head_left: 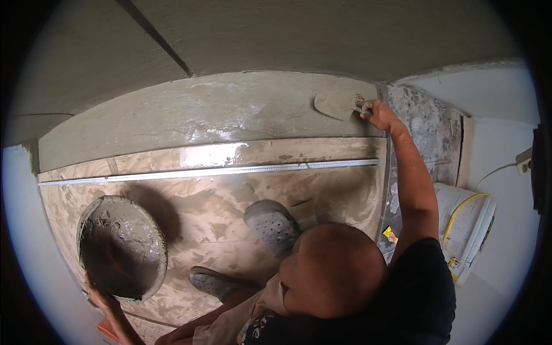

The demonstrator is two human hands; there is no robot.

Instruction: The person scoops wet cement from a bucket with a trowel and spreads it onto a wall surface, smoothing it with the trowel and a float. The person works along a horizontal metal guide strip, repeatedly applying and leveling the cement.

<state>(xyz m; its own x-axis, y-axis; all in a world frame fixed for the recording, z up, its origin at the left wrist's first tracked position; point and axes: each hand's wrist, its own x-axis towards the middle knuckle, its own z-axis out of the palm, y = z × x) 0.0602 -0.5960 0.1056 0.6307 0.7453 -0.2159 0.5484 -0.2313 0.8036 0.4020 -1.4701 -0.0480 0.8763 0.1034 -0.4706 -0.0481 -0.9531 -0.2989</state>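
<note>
My right hand (376, 113) is stretched far forward and grips the handle of a pointed trowel (336, 104). The blade lies flat against a band of wet grey plaster (201, 112) low on the wall. My left hand (98, 296) is down at the lower left, fingers closed on the near rim of a round mortar pan (122, 247). The pan is coated inside with grey mortar and rests on a smeared plywood board (230, 195).
A long metal straightedge (213, 171) lies across the board below the plaster. Two grey clogs (271, 224) (215, 282) stand on the board beside the pan. A white bucket (468, 230) sits at the right by a rough wall patch (425, 126). A wall socket (523, 161) is far right.
</note>
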